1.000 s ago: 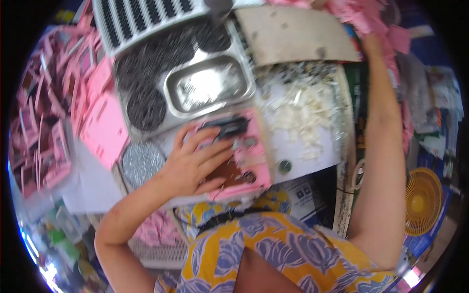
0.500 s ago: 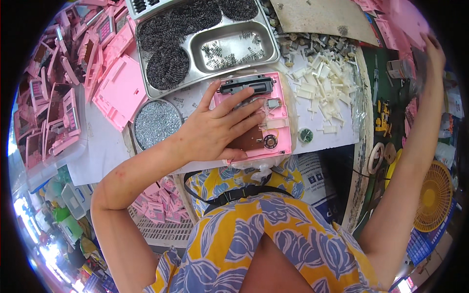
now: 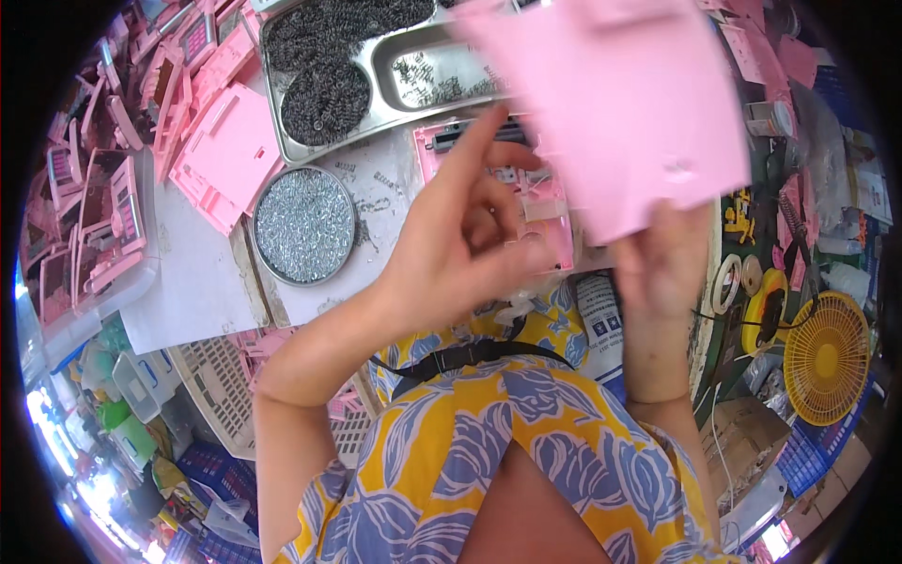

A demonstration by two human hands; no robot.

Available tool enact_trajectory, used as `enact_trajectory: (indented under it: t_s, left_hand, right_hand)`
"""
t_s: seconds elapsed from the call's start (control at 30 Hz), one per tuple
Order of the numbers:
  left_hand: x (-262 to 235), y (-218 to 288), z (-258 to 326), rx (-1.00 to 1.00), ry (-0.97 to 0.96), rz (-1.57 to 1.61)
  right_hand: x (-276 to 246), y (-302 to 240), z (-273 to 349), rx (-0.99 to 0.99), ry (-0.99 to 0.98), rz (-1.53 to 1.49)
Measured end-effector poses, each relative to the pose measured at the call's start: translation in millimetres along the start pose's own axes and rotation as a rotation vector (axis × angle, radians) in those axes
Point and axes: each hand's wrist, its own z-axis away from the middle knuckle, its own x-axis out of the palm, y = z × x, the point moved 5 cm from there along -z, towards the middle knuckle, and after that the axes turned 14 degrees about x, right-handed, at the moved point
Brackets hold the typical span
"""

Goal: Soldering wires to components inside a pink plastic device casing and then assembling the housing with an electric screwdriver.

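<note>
The right hand [image 3: 662, 268] has its fingers closed on the lower edge of a flat pink plastic panel [image 3: 620, 103], which it holds raised above the bench, blurred and tilted, so that it covers much of the upper middle of the view. The left hand [image 3: 460, 240] is open and holds nothing: its fingers [image 3: 474, 155] are loosely spread and lifted, the index pointing up toward the panel's left edge, and whether a fingertip touches the panel cannot be told. Just under and behind both hands, a pink open device shell [image 3: 540, 202] with a dark strip along its top lies on the white sheet [image 3: 197, 282] covering the bench. Left of the left hand stands a round tin of small silvery screws [image 3: 303, 226], and above it a metal tray [image 3: 376, 85] holds dark coiled springs in one section and a scatter of small parts in another. Loose pink casings [image 3: 225, 155] are heaped to the far left, some spilling from a clear bin [image 3: 99, 282]. To the right of the right wrist lie rolls of tape [image 3: 738, 277], and near them a small yellow fan [image 3: 827, 357].
</note>
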Motion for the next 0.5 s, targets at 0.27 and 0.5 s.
enact_trajectory:
  t_s: [0.27,0.5]
  left_hand:
    - [-17,1,-8,-0.048,0.169,0.029]
    - [-21,-31,42,-0.126,0.005,-0.513]
  right_hand:
    - [-15,-18,-15,0.084,0.166,0.494]
    - [-30,36,19,0.118,0.140,1.103]
